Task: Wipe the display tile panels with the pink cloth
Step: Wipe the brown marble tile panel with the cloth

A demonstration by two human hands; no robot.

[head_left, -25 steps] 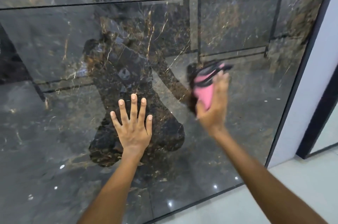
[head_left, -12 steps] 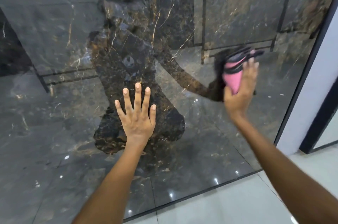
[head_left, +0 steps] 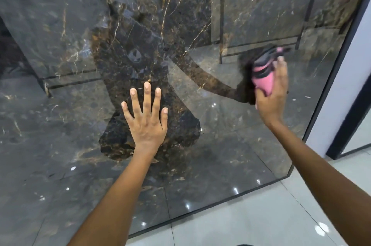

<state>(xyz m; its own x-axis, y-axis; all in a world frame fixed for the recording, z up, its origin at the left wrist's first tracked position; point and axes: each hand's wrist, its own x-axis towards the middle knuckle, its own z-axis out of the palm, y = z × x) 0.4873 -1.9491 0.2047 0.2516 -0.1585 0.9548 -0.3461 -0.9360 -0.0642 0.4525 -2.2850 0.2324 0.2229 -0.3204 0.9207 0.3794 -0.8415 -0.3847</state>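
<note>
A: Where do we have our left hand (head_left: 147, 125)?

B: Flat on the dark marble tile panel (head_left: 50, 145), fingers straight and spread, palm pressed to the glossy face near its middle. That grip is fully open and holds nothing.

A: And our right hand (head_left: 271, 95)?

B: Up and to the right on the same panel, well apart from the left. We press the pink cloth (head_left: 263, 81) against the tile with it. The thumb curls round the lower edge of the cloth and the fingers lie along its right side, so the grip is closed on the cloth.

A: How does the cloth sit?

B: Bunched between our palm and the tile, with the pink part below and a darker fold towards the top, near our fingertips. It lies close to the panel's right edge, beside the black frame strip (head_left: 337, 77).

A: What else do we see?

B: The polished surface mirrors our own figure and both arms. Beyond the frame stands a white wall (head_left: 345, 95), and pale floor tiles (head_left: 251, 221) run below the panel's bottom edge.
</note>
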